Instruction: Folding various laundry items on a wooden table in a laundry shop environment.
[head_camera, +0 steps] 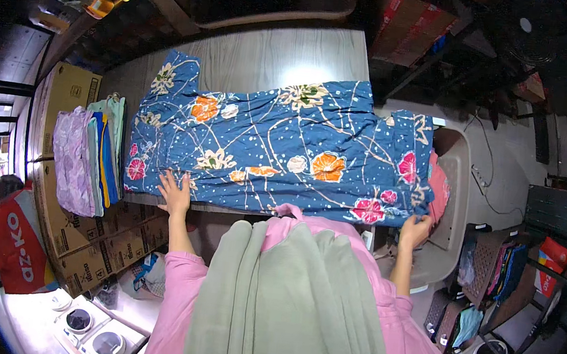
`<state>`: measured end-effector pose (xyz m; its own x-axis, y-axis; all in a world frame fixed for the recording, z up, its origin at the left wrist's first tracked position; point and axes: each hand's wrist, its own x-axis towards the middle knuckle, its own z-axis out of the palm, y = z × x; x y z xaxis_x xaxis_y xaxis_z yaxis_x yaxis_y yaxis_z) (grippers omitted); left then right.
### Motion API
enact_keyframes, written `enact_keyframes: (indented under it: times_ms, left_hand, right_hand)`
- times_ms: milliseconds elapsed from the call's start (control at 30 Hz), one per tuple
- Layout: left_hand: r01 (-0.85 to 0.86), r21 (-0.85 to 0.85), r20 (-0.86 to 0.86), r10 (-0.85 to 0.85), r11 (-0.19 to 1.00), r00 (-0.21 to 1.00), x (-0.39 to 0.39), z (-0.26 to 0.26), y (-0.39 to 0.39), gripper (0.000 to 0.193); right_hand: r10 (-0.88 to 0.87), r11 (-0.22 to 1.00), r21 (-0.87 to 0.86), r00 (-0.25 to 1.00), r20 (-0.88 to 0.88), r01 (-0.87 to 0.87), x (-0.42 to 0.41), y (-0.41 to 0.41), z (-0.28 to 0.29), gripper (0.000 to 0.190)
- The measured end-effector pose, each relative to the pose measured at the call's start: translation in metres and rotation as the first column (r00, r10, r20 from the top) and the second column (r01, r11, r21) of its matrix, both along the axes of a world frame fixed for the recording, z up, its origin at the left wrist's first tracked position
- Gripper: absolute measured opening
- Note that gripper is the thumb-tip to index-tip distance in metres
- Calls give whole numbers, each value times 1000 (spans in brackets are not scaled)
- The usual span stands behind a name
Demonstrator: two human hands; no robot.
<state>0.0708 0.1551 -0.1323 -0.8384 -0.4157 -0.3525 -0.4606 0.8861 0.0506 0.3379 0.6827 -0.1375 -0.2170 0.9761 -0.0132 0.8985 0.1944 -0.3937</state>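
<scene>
A blue floral garment [276,150] with orange, pink and cream flowers lies spread across the wood-grain table [254,51] before me. Its surface is slightly wrinkled, and its right end hangs past the table toward a plastic tub. My left hand [175,192] rests with fingers apart on the near edge of the cloth, toward its left end. At the near right corner, my right hand [415,231] pinches the garment's edge between thumb and fingers.
To the left, a stack of folded clothes [85,158] sits on cardboard boxes [101,257]. The beige tub [453,193] at the right holds pink cloth [437,186]. Brown baskets [482,263] stand farther right, and front-loading washing machines [94,333] are at lower left.
</scene>
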Motion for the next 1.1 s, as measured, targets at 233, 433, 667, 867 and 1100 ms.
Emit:
enact_keyframes:
  times_ms: [233,433,667,867,1100]
  left_hand:
    - [78,-144,-315,-120,986,942,-28,22,12,59]
    - [686,-227,-576,-663,692,478,-126,25,53,32]
    - [863,-347,-342,-906,367,247,-223,18,85,39]
    - [860,-388,-69,-941,331,331,-268,22,53,21]
    - [724,-508,-71,-861,466,504,-275,6,35,13]
  right_hand:
    - [284,949,133,958,40,-286,-87,10,10,32]
    - [874,485,187,479,-82,-854,-237,3,38,45]
    - [979,202,3,202,25,-979,-337,-11,36,41]
    - [959,104,-282,171,-225,-954,-354,-6,52,21]
    - [996,88,-569,76,46,-817,-335,57,80,27]
